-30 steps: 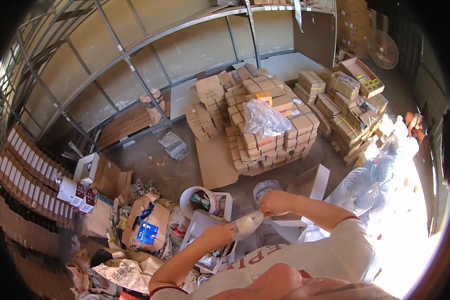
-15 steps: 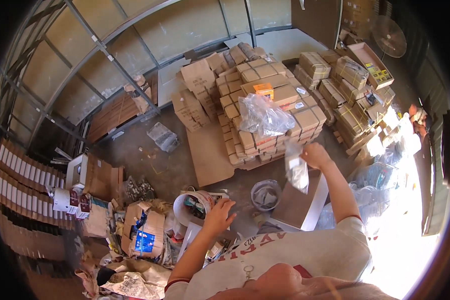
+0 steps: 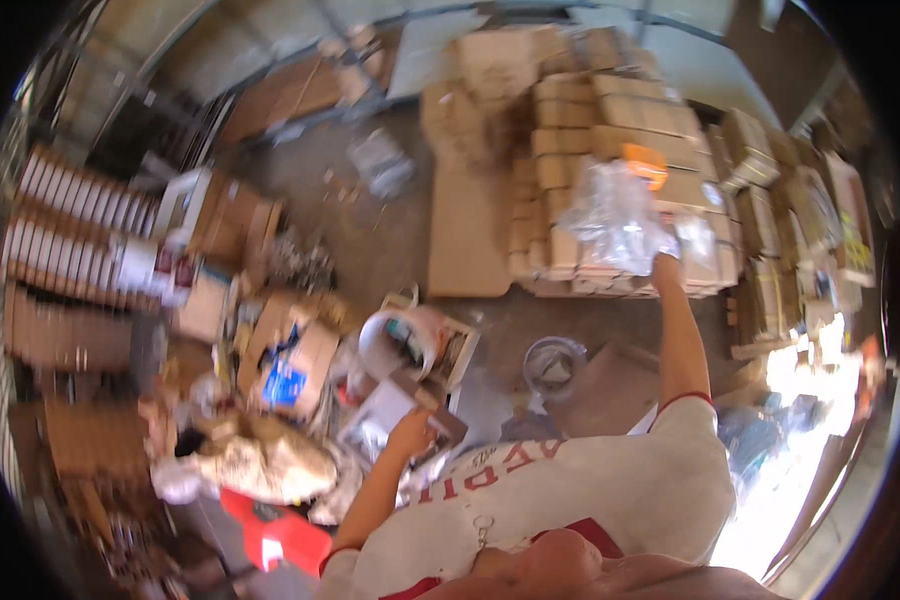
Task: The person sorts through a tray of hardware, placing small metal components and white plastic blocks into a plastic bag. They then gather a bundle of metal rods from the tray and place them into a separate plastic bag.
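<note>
At the front of the stacked cartons, my outstretched right hand (image 3: 667, 264) is closed on a small clear plastic bag (image 3: 692, 240) with something pale in it. The fingers are blurred, and the bag's contents cannot be made out. Just left of that hand, a larger crumpled clear plastic bag (image 3: 610, 222) lies on the cartons (image 3: 638, 105), which are brown and bound with dark straps. Behind the larger bag is a small orange box (image 3: 645, 166). My left hand (image 3: 412, 433) hangs low beside a white box (image 3: 378, 418), its fingers loosely apart and blurred, with nothing seen in it.
A white bucket (image 3: 398, 342) lies tipped among scraps at the left, and a clear round tub (image 3: 555, 366) stands on the floor. More strapped packages (image 3: 760, 215) are piled at the right. A flat cardboard sheet (image 3: 467, 240) lies left of the cartons; a red object (image 3: 295, 540) is nearby.
My right arm has reached forward, bringing the small bag over to the stacked cartons. My left hand has lowered. The view has turned, so the surroundings appear shifted.
</note>
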A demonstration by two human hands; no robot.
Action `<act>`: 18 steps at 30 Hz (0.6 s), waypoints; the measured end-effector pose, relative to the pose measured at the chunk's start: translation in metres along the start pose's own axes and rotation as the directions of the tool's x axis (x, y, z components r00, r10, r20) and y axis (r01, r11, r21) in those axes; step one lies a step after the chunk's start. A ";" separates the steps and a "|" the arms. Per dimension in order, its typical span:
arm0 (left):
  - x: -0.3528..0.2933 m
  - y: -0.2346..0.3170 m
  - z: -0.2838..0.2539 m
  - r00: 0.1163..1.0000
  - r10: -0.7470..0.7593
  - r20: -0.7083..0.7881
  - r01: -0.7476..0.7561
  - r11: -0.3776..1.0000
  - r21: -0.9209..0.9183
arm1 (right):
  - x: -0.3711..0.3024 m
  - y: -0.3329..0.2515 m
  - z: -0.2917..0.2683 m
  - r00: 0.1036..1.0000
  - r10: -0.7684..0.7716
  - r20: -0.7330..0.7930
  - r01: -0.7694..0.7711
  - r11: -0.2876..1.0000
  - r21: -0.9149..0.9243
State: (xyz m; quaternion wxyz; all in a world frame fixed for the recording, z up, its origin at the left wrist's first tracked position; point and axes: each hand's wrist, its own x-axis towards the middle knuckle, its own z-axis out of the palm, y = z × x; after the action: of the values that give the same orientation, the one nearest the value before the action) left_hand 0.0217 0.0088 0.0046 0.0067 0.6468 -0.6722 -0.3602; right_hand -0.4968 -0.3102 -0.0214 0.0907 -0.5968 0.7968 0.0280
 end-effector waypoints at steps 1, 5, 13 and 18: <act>-0.011 -0.040 0.030 0.999 0.032 -0.004 -0.032 0.999 -0.035 | -0.027 -0.031 -0.009 1.000 0.026 0.002 -0.026 0.994 0.108; -0.053 -0.031 0.042 0.953 -0.301 0.032 0.301 0.933 -0.199 | -0.080 -0.016 0.071 0.917 0.027 -0.397 0.202 0.828 0.523; -0.167 -0.068 0.168 0.658 -0.721 0.216 0.703 0.486 -0.519 | -0.201 -0.120 0.172 0.744 -0.556 0.371 0.362 0.802 0.476; -0.185 -0.089 0.224 0.602 -0.773 0.198 0.683 0.371 -0.629 | -0.241 -0.197 0.172 0.591 -0.593 0.547 0.256 0.781 0.570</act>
State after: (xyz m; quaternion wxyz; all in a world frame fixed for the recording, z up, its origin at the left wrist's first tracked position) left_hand 0.0224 0.2858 -0.1208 0.1147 0.8516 -0.1442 -0.4908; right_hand -0.2242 -0.1121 -0.1347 0.5200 -0.6806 0.5136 0.0517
